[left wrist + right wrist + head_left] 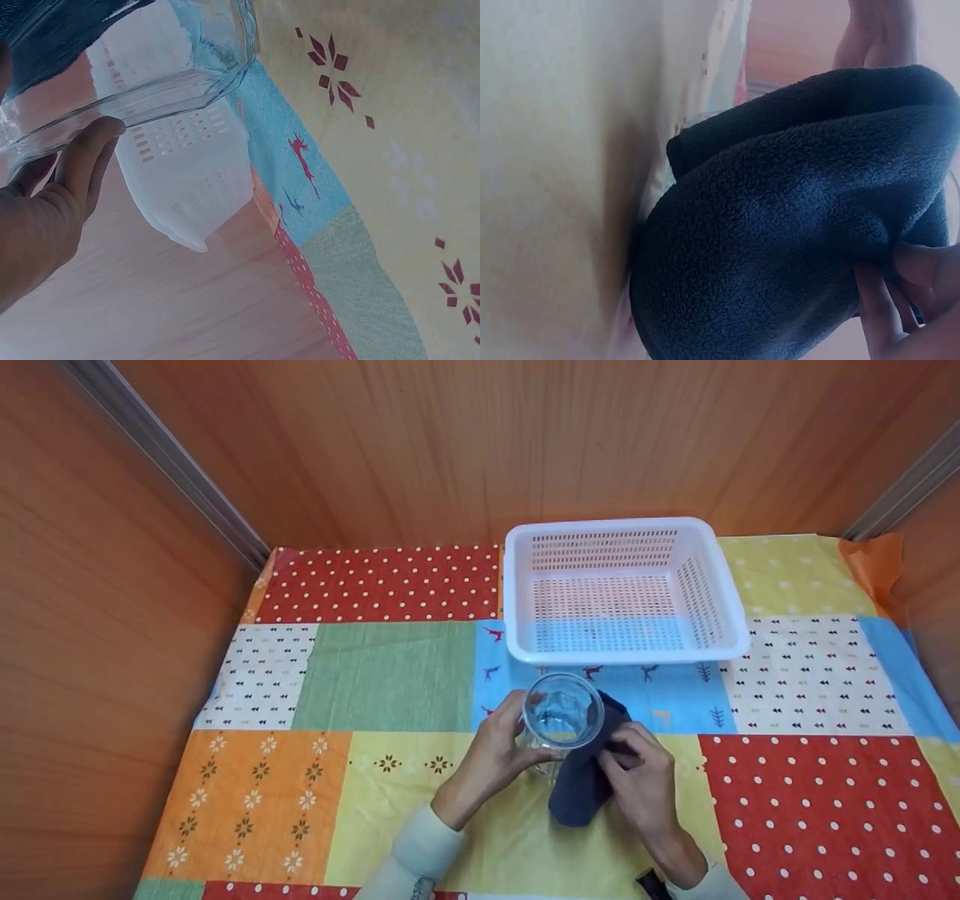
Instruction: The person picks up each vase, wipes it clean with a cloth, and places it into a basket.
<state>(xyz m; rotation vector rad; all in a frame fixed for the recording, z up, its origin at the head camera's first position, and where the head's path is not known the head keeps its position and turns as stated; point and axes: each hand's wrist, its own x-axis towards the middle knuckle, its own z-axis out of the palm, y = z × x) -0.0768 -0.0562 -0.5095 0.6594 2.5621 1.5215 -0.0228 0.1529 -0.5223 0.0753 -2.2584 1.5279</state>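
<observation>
A clear glass jar [562, 714] stands mouth-up in front of me, its round rim facing the head camera. My left hand [489, 754] grips it from the left, with the thumb across the near side; fingers [90, 154] lie along the glass wall in the left wrist view. A dark grey towel [579, 789] is against the jar's right side and hangs down below it. My right hand [643, 780] pinches this towel between thumb and fingers. In the right wrist view the fluffy, folded cloth [765, 232] hides most of the jar.
Just beyond the jar sits a white perforated plastic basket [626, 654]. A colourful patchwork tablecloth [397, 675] covers the table. Wood-grain panels [390, 450] rise at the back and on both sides. A small black object [652, 883] is beside my right wrist.
</observation>
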